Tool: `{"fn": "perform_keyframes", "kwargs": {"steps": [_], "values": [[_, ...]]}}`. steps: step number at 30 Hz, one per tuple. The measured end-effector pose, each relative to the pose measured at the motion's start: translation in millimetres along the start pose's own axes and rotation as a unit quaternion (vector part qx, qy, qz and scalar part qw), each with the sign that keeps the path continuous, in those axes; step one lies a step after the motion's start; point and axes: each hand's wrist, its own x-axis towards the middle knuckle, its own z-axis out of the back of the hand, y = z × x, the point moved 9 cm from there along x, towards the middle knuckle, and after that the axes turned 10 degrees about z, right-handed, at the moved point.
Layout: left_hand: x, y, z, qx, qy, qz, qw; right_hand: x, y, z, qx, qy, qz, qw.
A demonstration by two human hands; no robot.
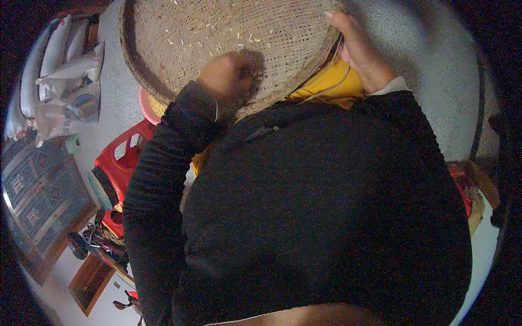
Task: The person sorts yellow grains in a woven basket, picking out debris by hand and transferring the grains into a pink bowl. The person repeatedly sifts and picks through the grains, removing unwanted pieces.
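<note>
A round, shallow woven winnowing tray (285, 61), seemingly bamboo, spans the top of the head view. Pale chips and small grain-like bits lie scattered on it. My right hand (361, 51) grips its right rim, the thumb over the edge and the other fingers mostly hidden beneath. Over the tray's near part is my left hand (230, 77), blurred and partly in shadow; whether it holds anything cannot be told. Under the tray's right side shows yellow material (332, 81). A pink basin (147, 106) with yellow grains shows partly beneath the left rim.
Left of my left arm stands a red plastic chair (122, 157). Stuffed woven sacks (67, 85) lie farther left, beside a patterned mat or panel (45, 191). Various items crowd a low surface at lower left. More red and tan objects (469, 195) show at right.
</note>
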Motion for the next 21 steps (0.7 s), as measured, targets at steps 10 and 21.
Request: {"fn": "perform_keyframes", "kwargs": {"steps": [10, 21], "values": [[2, 27, 1, 0.021, 0.029, 0.06, 0.998, 3, 2, -1, 0.027, 0.0, 0.031, 0.999], [-96, 151, 146, -0.336, -0.233, 0.217, 0.886, -8, -6, 16, 0.013, -0.036, -0.011, 0.999]]}}
